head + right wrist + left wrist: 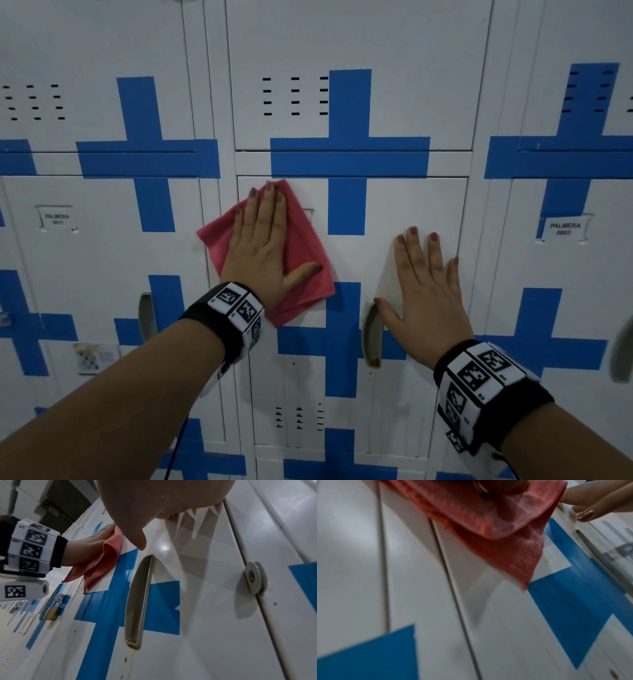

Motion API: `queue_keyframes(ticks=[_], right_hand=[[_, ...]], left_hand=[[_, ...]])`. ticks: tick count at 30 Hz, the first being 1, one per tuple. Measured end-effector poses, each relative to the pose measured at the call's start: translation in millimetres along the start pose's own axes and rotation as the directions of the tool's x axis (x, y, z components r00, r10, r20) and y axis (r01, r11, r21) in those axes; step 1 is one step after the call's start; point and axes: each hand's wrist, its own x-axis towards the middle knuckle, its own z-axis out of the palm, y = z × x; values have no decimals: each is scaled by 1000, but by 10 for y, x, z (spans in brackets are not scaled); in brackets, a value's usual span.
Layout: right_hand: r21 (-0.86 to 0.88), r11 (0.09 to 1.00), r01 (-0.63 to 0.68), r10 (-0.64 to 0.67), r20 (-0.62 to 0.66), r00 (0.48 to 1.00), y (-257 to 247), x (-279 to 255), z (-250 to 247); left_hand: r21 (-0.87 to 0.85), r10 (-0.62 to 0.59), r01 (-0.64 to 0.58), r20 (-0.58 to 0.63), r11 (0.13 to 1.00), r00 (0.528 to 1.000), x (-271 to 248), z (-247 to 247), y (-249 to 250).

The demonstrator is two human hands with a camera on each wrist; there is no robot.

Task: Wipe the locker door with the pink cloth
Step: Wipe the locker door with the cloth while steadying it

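The pink cloth (301, 246) (496, 523) (104, 558) lies spread against the upper left of the white locker door (383, 212) with blue cross stripes. My left hand (263, 240) presses flat on the cloth, fingers straight and pointing up, thumb out to the right. The cloth's lower corner hangs free below the wrist. My right hand (424, 284) lies flat on the bare door to the right, fingers spread, thumb tip beside the recessed handle (371, 335) (137, 601). Its palm (154, 497) fills the top of the right wrist view.
Neighbouring lockers stand left and right with name labels (56, 219) (563, 229). A brass padlock (52, 611) hangs on the left neighbour. A round metal lock (254, 577) sits right of the handle. Vent slots (298, 418) sit low on the door.
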Motion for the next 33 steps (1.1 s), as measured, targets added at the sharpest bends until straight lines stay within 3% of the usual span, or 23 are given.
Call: queue_keyframes(ticks=[8, 15, 21, 27, 33], right_hand=[[24, 1000, 6, -6, -17, 1000, 1, 2, 8], [22, 1000, 6, -6, -8, 1000, 1, -1, -2], [11, 1000, 5, -5, -6, 1000, -3, 3, -8], [12, 1000, 10, -10, -2, 1000, 13, -1, -7], [17, 1000, 22, -22, 11, 1000, 35, 6, -19]], left_hand=[[9, 160, -160, -4, 987, 987, 85, 68, 358], [-33, 294, -293, 4, 955, 956, 69, 114, 352], [-64, 458, -457, 10, 887, 889, 43, 99, 171], [-51, 503, -502, 18, 863, 864, -28, 124, 20], [-54, 542, -544, -55, 837, 839, -119, 59, -152]])
